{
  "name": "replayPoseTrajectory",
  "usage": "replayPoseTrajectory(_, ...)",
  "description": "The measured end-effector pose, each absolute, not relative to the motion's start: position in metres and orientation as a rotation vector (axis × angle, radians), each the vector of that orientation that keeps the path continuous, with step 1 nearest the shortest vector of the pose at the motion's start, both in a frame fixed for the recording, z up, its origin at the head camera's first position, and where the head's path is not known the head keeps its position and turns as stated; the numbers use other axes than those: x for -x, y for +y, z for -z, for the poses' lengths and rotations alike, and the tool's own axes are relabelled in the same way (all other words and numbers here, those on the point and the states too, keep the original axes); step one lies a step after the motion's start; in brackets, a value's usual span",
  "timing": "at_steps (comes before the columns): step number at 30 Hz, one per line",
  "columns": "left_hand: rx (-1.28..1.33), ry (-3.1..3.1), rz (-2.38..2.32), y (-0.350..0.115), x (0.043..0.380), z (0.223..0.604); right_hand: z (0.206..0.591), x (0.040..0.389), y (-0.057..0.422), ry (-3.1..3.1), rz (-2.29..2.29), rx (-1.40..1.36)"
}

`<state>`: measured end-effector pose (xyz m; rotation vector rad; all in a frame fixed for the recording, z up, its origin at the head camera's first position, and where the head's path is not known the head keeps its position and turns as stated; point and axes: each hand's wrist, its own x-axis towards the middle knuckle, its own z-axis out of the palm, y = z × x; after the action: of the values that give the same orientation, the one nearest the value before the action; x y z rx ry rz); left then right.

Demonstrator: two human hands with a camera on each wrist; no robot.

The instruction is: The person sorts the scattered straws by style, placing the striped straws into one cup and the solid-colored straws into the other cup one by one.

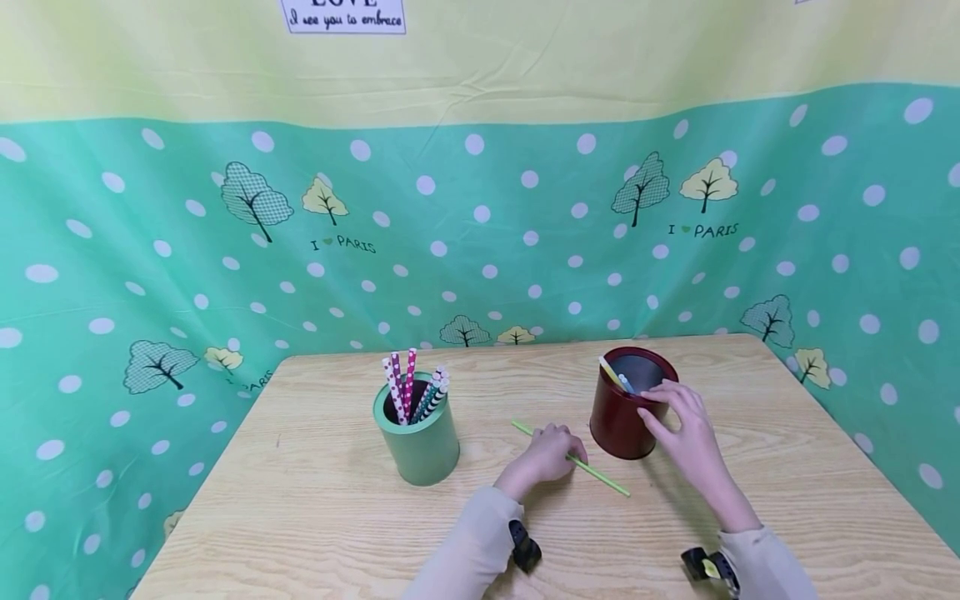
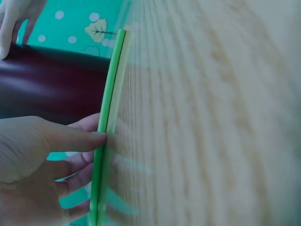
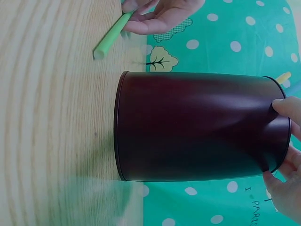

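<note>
A plain light-green straw (image 1: pixel 602 477) lies slantwise low over the wooden table. My left hand (image 1: pixel 552 454) pinches it near its middle; in the left wrist view the thumb presses against the straw (image 2: pixel 109 84) with fingers behind it. To the right stands a dark red cylindrical can (image 1: pixel 617 421), upright, with a yellow straw (image 1: pixel 611 372) and bluish ones leaning inside its rim. My right hand (image 1: pixel 693 442) grips this can near its top from the right, thumb and fingertips spread against the wall and rim, as the right wrist view shows.
A green can (image 1: pixel 423 457) stands left of my left hand, holding several patterned paper straws (image 1: pixel 394 387) in pink, purple, white and teal. Behind the wooden table (image 1: pixel 330 500) hangs a green polka-dot cloth (image 1: pixel 480 275) with printed trees.
</note>
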<state>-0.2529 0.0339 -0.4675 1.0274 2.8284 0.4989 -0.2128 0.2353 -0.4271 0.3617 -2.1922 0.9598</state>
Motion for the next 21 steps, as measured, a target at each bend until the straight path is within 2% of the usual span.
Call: replayPoseTrajectory(21, -1.027, 2.763, -0.409, 0.0345, 0.2499, 0.4634, 0.4278, 0.2125, 0.2358, -2.207, -0.957, -0.354)
